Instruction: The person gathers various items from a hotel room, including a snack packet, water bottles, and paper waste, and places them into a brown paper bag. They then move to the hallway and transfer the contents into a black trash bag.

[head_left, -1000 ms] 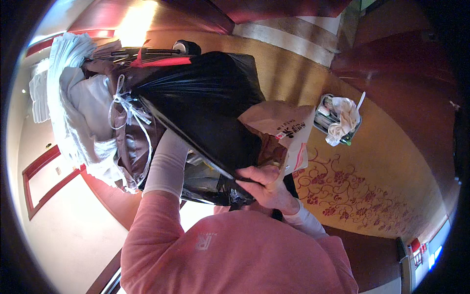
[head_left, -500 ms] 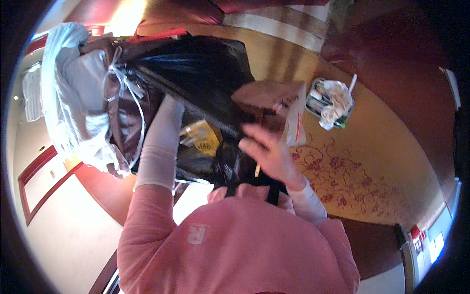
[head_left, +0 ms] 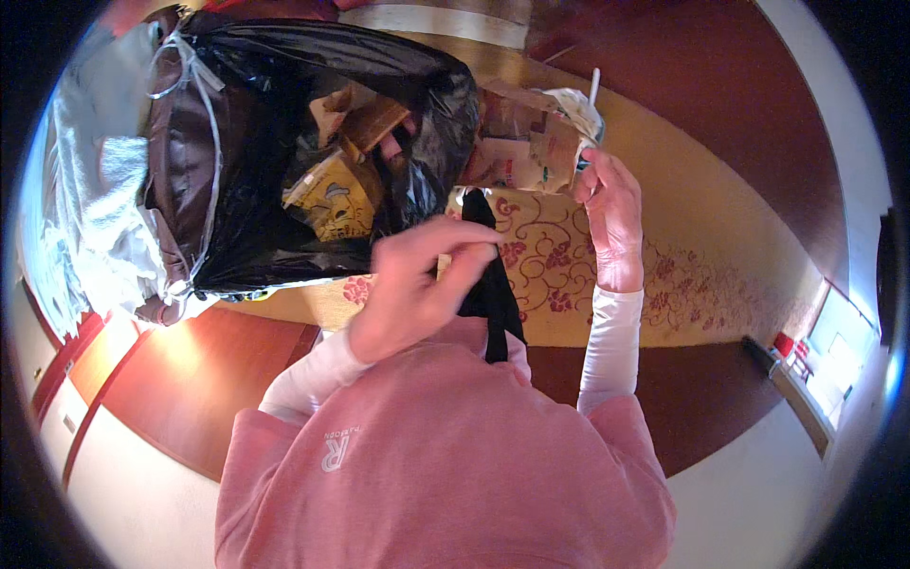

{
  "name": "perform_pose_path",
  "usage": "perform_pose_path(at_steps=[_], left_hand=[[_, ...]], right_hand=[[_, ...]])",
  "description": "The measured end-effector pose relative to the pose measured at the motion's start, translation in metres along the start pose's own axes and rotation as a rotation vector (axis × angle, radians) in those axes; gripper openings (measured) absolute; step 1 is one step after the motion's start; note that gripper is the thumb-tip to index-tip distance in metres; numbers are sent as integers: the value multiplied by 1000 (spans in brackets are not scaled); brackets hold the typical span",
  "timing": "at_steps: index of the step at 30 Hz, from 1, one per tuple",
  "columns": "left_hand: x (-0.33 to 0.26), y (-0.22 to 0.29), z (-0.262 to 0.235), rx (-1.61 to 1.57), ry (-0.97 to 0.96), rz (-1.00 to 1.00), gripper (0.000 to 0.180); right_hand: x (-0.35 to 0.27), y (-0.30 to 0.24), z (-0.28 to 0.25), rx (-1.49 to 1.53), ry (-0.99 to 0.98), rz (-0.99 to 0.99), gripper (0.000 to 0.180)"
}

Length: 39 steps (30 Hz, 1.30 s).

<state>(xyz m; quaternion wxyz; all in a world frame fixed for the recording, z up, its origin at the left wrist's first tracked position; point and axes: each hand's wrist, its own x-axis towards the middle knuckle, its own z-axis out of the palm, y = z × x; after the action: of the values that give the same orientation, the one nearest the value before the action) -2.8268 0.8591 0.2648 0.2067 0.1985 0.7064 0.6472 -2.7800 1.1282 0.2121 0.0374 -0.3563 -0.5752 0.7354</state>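
A black trash bag (head_left: 322, 49) gapes toward me at the left, lining a cart. Inside lie a yellow printed packet (head_left: 334, 201) and brown paper pieces (head_left: 372, 125). My left hand (head_left: 412, 284), slightly blurred, is just outside the bag's near side with thumb and fingertips drawn together; nothing shows between them. My right hand (head_left: 614, 211) is closed on the right edge of a brown paper bag (head_left: 512, 142) beside the trash bag. Just beyond that hand, crumpled tissue (head_left: 578, 109) and a white stick (head_left: 595, 87) show; the container under them is mostly hidden.
White towels or cloths (head_left: 118, 209) hang at the cart's left, near a brown fabric panel (head_left: 178, 190) with a white cord (head_left: 213, 133). Below is a yellow carpet with red floral scrolls (head_left: 559, 251). A dark strap (head_left: 495, 294) hangs before my chest. Reddish-brown surfaces (head_left: 664, 66) border the carpet.
My left hand has come out of the trash bag toward my chest. My right hand has moved away from the trash bag's rim to the paper bag's far edge. The view has shifted.
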Motion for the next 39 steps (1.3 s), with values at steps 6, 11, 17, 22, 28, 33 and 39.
perform_pose_path(at_steps=[6, 11, 17, 22, 28, 33, 39], left_hand=[[7, -75, 109, 109, -94, 132, 17], [64, -176, 195, 247, -701, 89, 23], [56, -310, 177, 1161, -960, 17, 88], [49, -356, 186, 1234, -1001, -87, 91], [52, -421, 210, 1449, -1166, 121, 65], [50, -499, 233, 1436, -1144, 77, 28], [78, -530, 269, 993, -886, 97, 21]], right_hand=[[-57, -10, -25, 132, 226, 40, 21], [-87, 21, -64, 251, 307, -56, 20], [-110, 84, -138, 463, 424, -37, 23], [-104, 187, -180, 714, 475, -42, 18], [-92, 285, -217, 805, 609, -33, 14], [-29, 370, -223, 696, 840, 190, 18], [-8, 418, -217, 857, 734, 117, 11]])
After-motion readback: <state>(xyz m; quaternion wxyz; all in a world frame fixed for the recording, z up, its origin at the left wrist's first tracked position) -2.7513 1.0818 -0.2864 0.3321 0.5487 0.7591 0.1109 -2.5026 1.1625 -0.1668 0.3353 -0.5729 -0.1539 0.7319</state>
